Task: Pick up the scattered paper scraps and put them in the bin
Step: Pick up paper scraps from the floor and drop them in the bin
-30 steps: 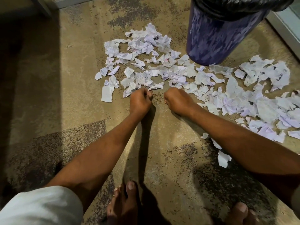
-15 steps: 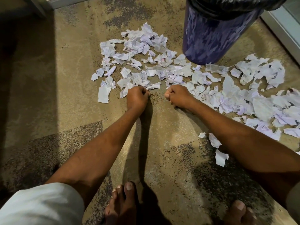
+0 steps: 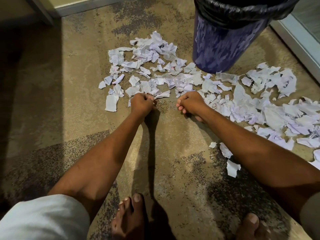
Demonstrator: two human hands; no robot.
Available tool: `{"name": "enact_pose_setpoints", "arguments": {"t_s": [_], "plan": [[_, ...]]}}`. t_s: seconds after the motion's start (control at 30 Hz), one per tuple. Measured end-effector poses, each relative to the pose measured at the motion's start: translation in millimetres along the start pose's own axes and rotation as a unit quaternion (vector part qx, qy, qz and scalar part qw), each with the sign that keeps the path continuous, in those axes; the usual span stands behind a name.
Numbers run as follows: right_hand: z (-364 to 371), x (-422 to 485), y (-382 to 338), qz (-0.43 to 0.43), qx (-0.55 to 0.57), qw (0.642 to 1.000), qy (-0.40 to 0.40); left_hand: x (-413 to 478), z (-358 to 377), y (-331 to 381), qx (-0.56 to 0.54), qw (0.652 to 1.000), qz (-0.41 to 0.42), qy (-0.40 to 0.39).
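Note:
Torn white paper scraps [image 3: 152,54] lie spread over the carpet in a wide band that runs on to the right [image 3: 277,111]. A few loose scraps [image 3: 232,168] sit beside my right forearm. The dark blue bin [image 3: 223,45] with a black liner stands upright at the top, just behind the scraps. My left hand [image 3: 141,105] is at the near edge of the pile, fingers curled, pinching a scrap by its edge. My right hand [image 3: 190,104] is a curled fist at the same edge, with no paper visible in it.
My bare feet [image 3: 131,219] stand at the bottom of the view on the patterned carpet [image 3: 52,101]. A metal door frame [image 3: 297,42] runs along the right behind the bin. A wall skirting [image 3: 83,6] lies at the top left.
Both hands have crept forward to the near edge of the scraps and stay curled. My left fingers have closed on a scrap's edge. The bin has not moved.

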State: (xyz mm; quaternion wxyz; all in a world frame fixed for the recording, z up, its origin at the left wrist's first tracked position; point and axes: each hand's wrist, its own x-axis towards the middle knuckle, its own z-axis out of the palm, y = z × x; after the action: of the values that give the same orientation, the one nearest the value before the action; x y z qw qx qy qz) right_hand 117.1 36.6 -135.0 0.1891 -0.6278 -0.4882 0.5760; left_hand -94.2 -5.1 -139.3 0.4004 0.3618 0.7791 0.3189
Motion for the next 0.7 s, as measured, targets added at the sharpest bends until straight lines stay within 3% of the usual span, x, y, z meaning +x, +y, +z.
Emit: {"name": "enact_pose_setpoints", "arguments": {"t_s": [0.1, 0.2, 0.43, 0.57, 0.7], "plan": [[13.8, -2.9, -5.6, -0.036, -0.001, 0.999, 0.007, -5.4, -15.4, 7.7, -0.077, 0.997, -0.019, 0.026], [32.7, -4.7, -13.5, -0.116, -0.091, 0.989, 0.012, -3.3, -37.2, 9.1, -0.075, 0.997, -0.008, 0.023], [70.1, 9.0, -14.3, -0.217, -0.303, 0.927, 0.047, -8.4, -66.5, -13.2, 0.033, 0.999, -0.005, 0.009], [78.8, 14.4, -18.3, -0.248, -0.408, 0.873, 0.1, -9.9, -66.9, -24.1, 0.087, 0.996, 0.023, 0.002], [80.5, 14.5, -25.1, -0.24, -0.456, 0.855, 0.052, -12.5, -61.6, -27.1, 0.146, 0.987, 0.064, 0.001]]}}
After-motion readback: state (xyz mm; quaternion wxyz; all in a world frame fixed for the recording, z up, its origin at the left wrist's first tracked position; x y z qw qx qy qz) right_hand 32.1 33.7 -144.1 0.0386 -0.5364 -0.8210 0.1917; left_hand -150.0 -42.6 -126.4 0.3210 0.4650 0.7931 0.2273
